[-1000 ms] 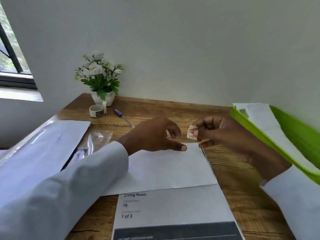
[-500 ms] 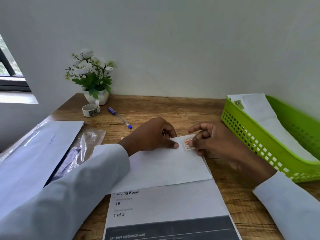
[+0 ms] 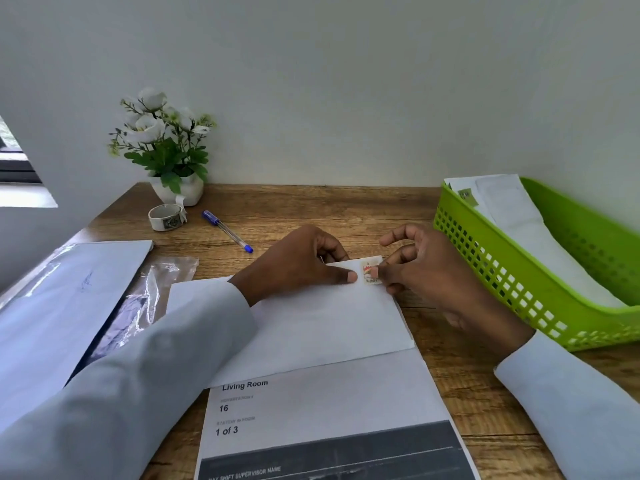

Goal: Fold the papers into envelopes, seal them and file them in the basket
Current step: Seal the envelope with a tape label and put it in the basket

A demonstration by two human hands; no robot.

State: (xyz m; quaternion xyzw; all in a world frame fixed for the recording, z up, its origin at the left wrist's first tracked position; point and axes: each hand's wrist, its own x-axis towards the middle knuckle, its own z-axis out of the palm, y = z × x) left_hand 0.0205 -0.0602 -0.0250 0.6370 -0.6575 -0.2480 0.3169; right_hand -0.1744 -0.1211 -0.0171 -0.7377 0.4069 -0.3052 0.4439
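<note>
Your left hand (image 3: pixel 304 261) presses the white envelope (image 3: pixel 329 320) flat on the desk (image 3: pixel 346 209), thumb straight beside the stamp (image 3: pixel 371 270) at the envelope's far right corner. Your right hand (image 3: pixel 426 268) pinches that stamp in its grip. The green basket (image 3: pixel 512 282), just right, already holds envelopes. Beneath lies a printed sheet (image 3: pixel 322 410) reading "Living Room", "16", "1 of 3". A pen (image 3: pixel 227 231), tape roll (image 3: pixel 166 217) and flower pot (image 3: pixel 180 192) stand behind.
</note>
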